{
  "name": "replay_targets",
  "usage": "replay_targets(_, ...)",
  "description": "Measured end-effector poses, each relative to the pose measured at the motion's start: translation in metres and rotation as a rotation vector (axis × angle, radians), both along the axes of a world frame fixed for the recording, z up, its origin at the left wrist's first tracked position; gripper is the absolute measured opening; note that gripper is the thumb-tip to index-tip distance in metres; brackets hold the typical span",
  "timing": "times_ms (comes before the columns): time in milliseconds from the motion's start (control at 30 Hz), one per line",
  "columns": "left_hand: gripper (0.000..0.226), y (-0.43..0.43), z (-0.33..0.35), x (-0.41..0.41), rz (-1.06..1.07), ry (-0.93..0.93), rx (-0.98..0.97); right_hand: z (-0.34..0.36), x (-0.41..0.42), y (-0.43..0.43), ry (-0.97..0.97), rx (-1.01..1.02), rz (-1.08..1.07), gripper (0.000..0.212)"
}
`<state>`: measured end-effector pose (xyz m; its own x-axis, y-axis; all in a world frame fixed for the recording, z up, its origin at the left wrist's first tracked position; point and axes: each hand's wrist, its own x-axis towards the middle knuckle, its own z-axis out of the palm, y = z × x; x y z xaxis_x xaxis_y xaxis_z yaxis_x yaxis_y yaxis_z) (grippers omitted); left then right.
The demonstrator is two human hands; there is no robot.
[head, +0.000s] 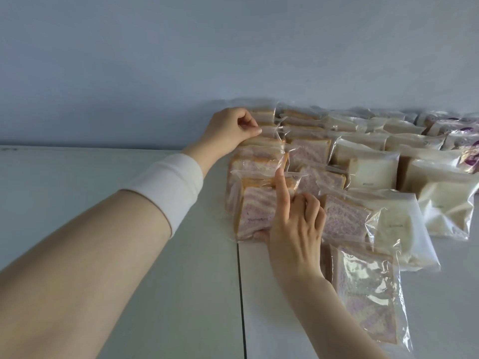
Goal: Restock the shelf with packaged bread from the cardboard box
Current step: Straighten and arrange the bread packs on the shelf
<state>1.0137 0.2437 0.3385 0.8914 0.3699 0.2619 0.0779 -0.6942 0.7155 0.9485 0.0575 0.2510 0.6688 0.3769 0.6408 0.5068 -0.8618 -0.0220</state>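
Two hands work on the left column of swirled bread, a bit right of the middle of the frame, on the white shelf (202, 281) and close to the pale wall (233, 47).

The left hand (232, 129) reaches to the back of this column. Its grip is narrow: thumb and fingertips pinch the clear top flap of the rear pack (269, 130). I judge this is to pull the pack upright, so that it leans in line with the others.

The right hand (298, 224) is at the front pack (255, 213). The thumb (260, 234) sits under its lower edge and the straight forefinger (282, 193) lies up along its face to the seal, while the other fingers are curled. So this grip holds the front pack between thumb and forefinger, probably to keep the row from sliding forward while the back is being set right.

The packs stand on edge and overlap, which lets each face show. To the right, the white bread packs (373, 172) stand in the same way. One swirled pack (368, 294) lies flat at the lower right, apart from the rows, and I think it is not yet placed. The cardboard box is not in view.
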Motion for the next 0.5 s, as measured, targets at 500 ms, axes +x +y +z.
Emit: replay_targets(500, 0.059, -0.052, -0.061, -0.067, 0.183, -0.2, -1.181, 0.005, -0.005, 0.003, 0.075, 0.033, -0.051, 0.106)
